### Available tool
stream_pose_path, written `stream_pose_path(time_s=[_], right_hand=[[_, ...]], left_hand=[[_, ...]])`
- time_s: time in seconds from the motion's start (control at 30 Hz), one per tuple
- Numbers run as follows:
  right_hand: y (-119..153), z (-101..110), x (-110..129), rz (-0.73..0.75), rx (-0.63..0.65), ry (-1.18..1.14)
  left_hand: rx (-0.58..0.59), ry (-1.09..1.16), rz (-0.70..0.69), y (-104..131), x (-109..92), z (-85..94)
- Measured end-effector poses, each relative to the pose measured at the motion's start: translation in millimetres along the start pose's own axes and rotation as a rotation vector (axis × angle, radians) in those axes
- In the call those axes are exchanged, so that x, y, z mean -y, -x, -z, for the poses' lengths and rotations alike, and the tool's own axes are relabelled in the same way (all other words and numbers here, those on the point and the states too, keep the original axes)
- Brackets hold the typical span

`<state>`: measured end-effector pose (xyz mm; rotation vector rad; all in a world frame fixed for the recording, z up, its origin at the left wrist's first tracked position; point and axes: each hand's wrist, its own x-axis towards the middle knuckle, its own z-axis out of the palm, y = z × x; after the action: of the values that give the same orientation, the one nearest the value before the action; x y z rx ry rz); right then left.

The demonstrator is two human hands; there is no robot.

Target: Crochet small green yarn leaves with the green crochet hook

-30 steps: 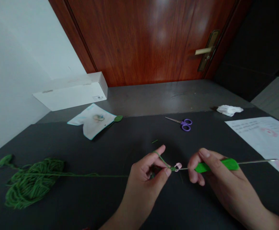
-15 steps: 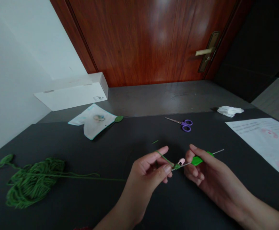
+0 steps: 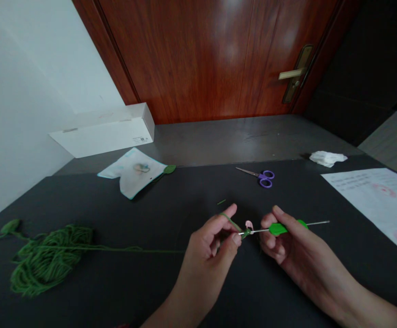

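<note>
Between finger and thumb my left hand (image 3: 209,255) pinches a small piece of green crochet work (image 3: 245,233), with yarn looped over its raised index finger. A pink stitch marker (image 3: 249,225) hangs on this piece. My right hand (image 3: 296,250) is closed on the green handle of a crochet hook (image 3: 278,228), whose metal tip passes through the green stitches. From the left hand, a strand runs left to a loose heap of green yarn (image 3: 50,259).
Purple-handled scissors (image 3: 265,178) lie beyond my hands, near a short yarn scrap (image 3: 221,202). A pale packet (image 3: 137,175) with a green leaf (image 3: 169,169) and a white box (image 3: 111,136) stand back left. Printed paper (image 3: 376,193) and crumpled tissue (image 3: 327,158) lie right.
The hook has turned closer to level, and its free end has moved right and slightly down. The pink marker has shifted left and up. My left hand has moved slightly left.
</note>
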<state>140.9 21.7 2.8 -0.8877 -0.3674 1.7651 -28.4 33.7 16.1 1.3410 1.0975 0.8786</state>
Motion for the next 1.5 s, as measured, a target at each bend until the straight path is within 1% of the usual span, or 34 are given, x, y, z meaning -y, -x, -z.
stream_pose_path(time_s=[0.1,0.23,0.3,0.37,0.43,0.5,0.6,0.73,0.8,0.87,0.97,1.07,1.2,1.27,1.4,1.5], right_hand=[[-0.2,0.6,-1.0,-0.004,0.018,-0.001],[0.5,0.3,-3.4,-0.023,0.019,-0.007],[1.2,-0.4,-4.9,-0.028,0.02,-0.007],[1.8,-1.1,-6.2,-0.034,0.021,-0.005],[2.1,-1.6,-7.1,-0.039,0.026,-0.003],[2.2,-1.8,-7.6,-0.043,0.035,-0.005],[2.2,-1.6,-8.4,-0.032,0.048,0.0],[3.2,0.3,-10.7,0.041,0.065,0.05],[4.2,2.0,-12.4,0.1,0.075,0.104],[5.5,4.3,-14.5,0.173,0.092,0.179],[7.7,9.1,-17.6,0.316,0.14,0.357],[11.1,12.9,-18.3,0.479,0.187,0.595],[18.3,12.4,-11.4,0.722,0.282,0.979],[22.1,11.0,-5.9,0.818,0.343,1.146],[26.5,11.9,1.7,0.946,0.436,1.367],[25.3,16.4,0.0,1.106,0.425,1.409]], left_hand=[[-0.031,-0.098,-0.171,2.8,3.2,-3.2],[-0.097,-0.307,-0.338,5.0,11.4,-5.2],[-0.109,-0.391,-0.424,4.8,14.6,-4.3],[-0.111,-0.441,-0.492,4.2,16.0,-3.0],[-0.112,-0.455,-0.515,3.5,15.0,-2.3],[-0.119,-0.437,-0.48,3.0,11.6,-2.7],[-0.129,-0.34,-0.321,1.5,5.5,-4.5],[-0.109,-0.052,-0.021,-2.8,4.5,-5.8],[-0.1,0.085,0.081,-4.7,6.6,-5.7],[-0.114,0.184,0.143,-5.3,8.3,-5.6],[-0.131,0.288,0.195,-3.5,8.7,-6.4],[-0.119,0.334,0.206,-1.4,8.2,-8.1],[-0.123,0.395,0.221,-2.2,8.1,-11.0],[-0.129,0.429,0.234,-2.9,7.7,-12.2],[-0.143,0.418,0.221,-0.7,6.4,-13.4],[-0.123,0.399,0.203,2.1,6.0,-12.7]])
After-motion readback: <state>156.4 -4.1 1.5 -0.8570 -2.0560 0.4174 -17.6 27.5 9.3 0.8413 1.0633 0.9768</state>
